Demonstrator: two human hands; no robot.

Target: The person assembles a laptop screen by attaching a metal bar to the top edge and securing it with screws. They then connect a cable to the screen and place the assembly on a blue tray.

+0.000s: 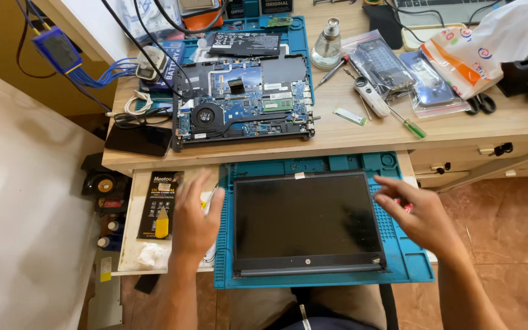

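**A:** Talk me through it. Where are my hands?

**B:** Your left hand [194, 221] is flat, fingers spread, resting just off the left edge of the blue work mat [406, 264] on the pull-out shelf [131, 244]. There's something thin and yellowish under or beside the fingers; I can't tell whether you've got hold of it.

**A:** I read it the same from here. And my right hand [417, 214]?

**B:** Open and loose, fingers half curled, hovering over the right rim of the laptop screen panel [307, 225]. Nothing in it that I can see. It looks blurred, so whether it touches the panel I can't say.

**A:** The panel itself?

**B:** Lying face up, dark, squarely on the mat, hinge edge towards you, between both hands.

**A:** I see the black card [161, 204] to my left.

**B:** Yes, a black package with a yellow tool pictured, flat on the shelf, just beside your left hand.

**A:** Up on the desk?

**B:** The opened laptop base [244, 110], board and fan exposed, sits on a second blue mat [299, 36]. To its right, well apart: a clear glass bottle [327, 46], a green-handled screwdriver [412, 126] and black scissors [480, 104]. A dark phone [139, 140] lies at the desk's left edge.
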